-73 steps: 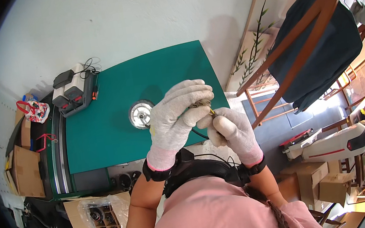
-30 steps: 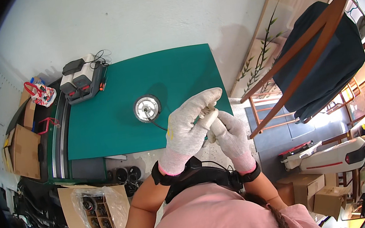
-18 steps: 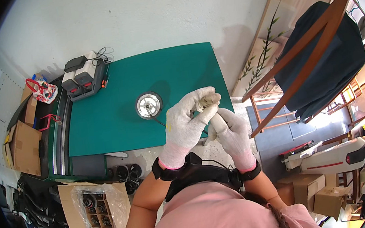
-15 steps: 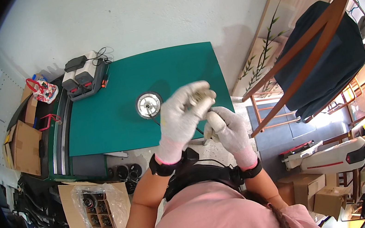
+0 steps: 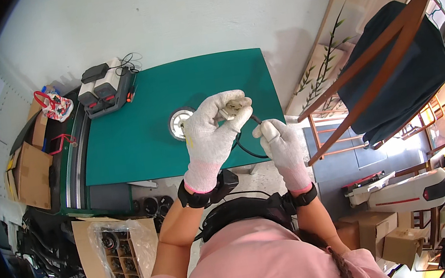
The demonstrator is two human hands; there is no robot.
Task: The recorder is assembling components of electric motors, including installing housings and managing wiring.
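A round silver wheel with a dark rim [image 5: 178, 123] lies on the green mat [image 5: 137, 142], partly covered by my left hand [image 5: 210, 132]. A thin black cable [image 5: 250, 152] loops down between my hands. My gloved left hand is curled, with its fingertips and thumb closed at the cable; what else is inside the curl I cannot make out. To its right, my gloved right hand [image 5: 282, 145] pinches the cable between thumb and fingers, and a short piece of it spans the gap between the hands.
A grey and black device with cords [image 5: 105, 90] stands at the mat's far left corner. Beyond the left metal rail [image 5: 75, 165] sit cardboard boxes and a patterned bag [image 5: 56, 107]. A wooden rack with dark cloth [image 5: 394, 63] rises on the right. A partitioned parts box [image 5: 120, 255] is lower left.
My right hand has moved slightly up, and my left hand has shifted slightly left and up. More of the black cable now shows between them.
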